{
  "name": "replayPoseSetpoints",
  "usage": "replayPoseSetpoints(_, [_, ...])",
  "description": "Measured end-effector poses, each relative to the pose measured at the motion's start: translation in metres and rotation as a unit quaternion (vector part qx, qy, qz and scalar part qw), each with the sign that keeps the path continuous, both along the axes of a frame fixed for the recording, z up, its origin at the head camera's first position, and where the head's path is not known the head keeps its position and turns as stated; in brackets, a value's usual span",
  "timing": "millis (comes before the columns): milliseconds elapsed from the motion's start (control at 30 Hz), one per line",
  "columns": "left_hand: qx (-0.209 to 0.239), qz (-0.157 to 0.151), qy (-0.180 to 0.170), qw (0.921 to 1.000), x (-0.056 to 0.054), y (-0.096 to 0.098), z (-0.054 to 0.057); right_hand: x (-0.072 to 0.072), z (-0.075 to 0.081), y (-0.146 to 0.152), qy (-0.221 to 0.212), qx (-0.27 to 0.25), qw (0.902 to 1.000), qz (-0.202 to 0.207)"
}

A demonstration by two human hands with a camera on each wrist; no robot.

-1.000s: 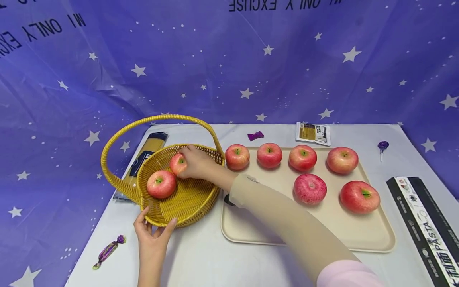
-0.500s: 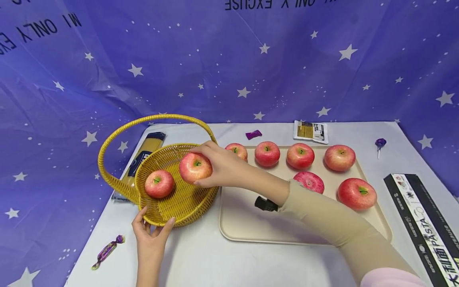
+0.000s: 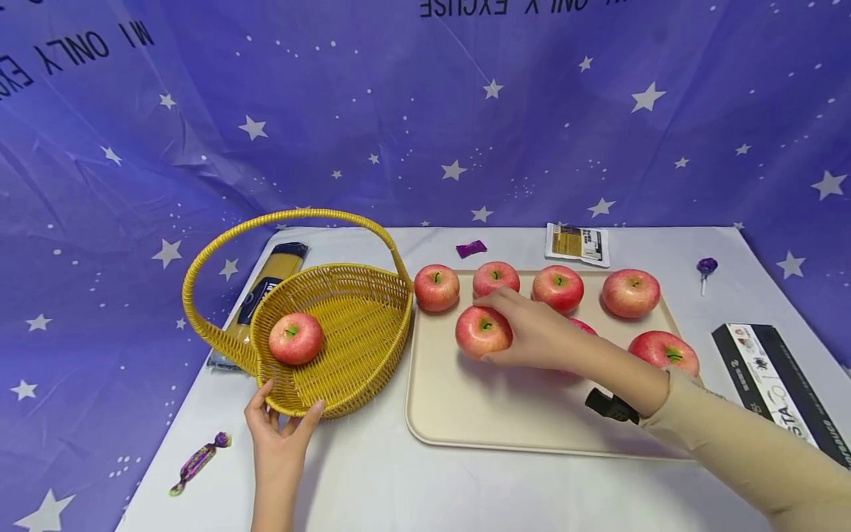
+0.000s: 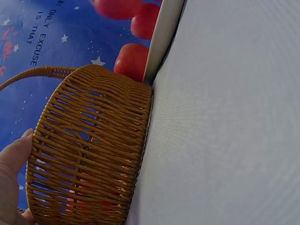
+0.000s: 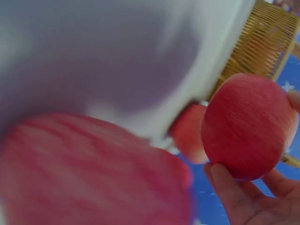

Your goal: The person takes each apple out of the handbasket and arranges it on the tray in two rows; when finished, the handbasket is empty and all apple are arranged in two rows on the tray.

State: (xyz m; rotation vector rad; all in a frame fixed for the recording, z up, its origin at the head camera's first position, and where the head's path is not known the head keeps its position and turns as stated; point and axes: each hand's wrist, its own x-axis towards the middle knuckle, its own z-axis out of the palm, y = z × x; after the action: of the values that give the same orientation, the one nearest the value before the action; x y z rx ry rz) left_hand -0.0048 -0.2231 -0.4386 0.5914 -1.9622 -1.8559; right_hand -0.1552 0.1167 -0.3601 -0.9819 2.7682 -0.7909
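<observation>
My right hand (image 3: 532,331) grips a red apple (image 3: 483,332) over the left part of the beige tray (image 3: 492,414); in the right wrist view, thumb and fingers wrap that apple's sides. My left hand (image 3: 281,436) holds the near rim of a yellow wicker basket (image 3: 352,347), its thumb and fingers on the edge. One apple (image 3: 296,338) lies inside the basket at the left. Along the tray's far side sit several apples (image 3: 558,289). Another apple (image 3: 663,353) is at the right, and one more (image 5: 93,173) is largely hidden behind my right hand in the head view.
Behind the basket lies a pasta packet (image 3: 272,281). A wrapped candy (image 3: 199,463) is at the front left, a small purple candy (image 3: 471,249) and a sachet (image 3: 577,244) at the back. To the right are a lollipop (image 3: 707,271) and a black pasta box (image 3: 771,377).
My right hand has lifted an apple out of the basket and carried it right, over the tray. The other apple stays in the basket, and my left hand keeps its hold on the rim.
</observation>
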Motion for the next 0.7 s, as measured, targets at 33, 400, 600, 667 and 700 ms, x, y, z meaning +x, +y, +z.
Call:
replayPoseSetpoints(33, [-0.002,0.0,-0.001,1.0,0.0,0.0,0.0,0.0,-0.005,0.004,-0.003,0.007,1.0,-0.004])
replayPoseSetpoints(400, [0.004,-0.001,-0.001,1.0,0.0,0.0,0.0,-0.001,-0.033,0.016,-0.036,0.025,0.999,-0.01])
replayPoseSetpoints(600, [0.003,-0.002,-0.003,1.0,0.0,0.0,0.0,-0.005,-0.036,0.016,-0.035,0.018,0.9991,-0.015])
replayPoseSetpoints(667, [0.004,-0.002,-0.003,1.0,0.0,0.0,0.0,-0.006,-0.037,0.015,-0.033,0.019,0.9991,-0.017])
replayPoseSetpoints(700, [0.004,-0.003,-0.004,1.0,0.0,0.0,0.0,-0.006,-0.037,0.014,-0.031,0.02,0.9992,-0.017])
